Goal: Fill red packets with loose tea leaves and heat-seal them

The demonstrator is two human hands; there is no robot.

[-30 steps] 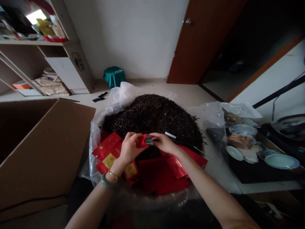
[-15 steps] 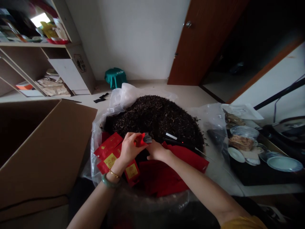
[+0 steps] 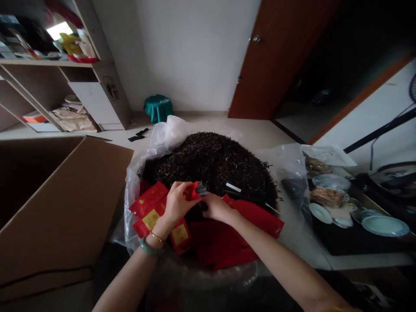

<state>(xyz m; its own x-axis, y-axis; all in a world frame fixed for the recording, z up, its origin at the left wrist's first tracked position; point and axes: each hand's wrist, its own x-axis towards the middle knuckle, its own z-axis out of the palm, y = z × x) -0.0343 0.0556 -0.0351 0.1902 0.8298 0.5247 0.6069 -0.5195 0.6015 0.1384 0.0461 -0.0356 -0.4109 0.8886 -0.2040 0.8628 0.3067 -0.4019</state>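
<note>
My left hand (image 3: 177,201) is closed round a small red foil pouch (image 3: 195,190) whose silver mouth gapes to the right. My right hand (image 3: 216,207) sits just below that mouth with its fingers bunched in the dark loose tea leaves (image 3: 211,162); what they hold is hidden. The tea is heaped in a large clear plastic bag (image 3: 162,134). Several empty red pouches (image 3: 149,210) lie on the near side of the heap under both hands. A thin black and white tool (image 3: 238,190) rests on the tea to the right.
An open cardboard box (image 3: 61,203) stands at the left. Plates and bowls (image 3: 383,225) and clear bags (image 3: 292,169) lie on a dark tray at the right. Shelves (image 3: 48,86), a teal bag (image 3: 158,108) and a brown door (image 3: 276,56) are behind.
My right hand left the mouth of the pouch and dropped into the tea just below it. My left hand kept the pouch where it was.
</note>
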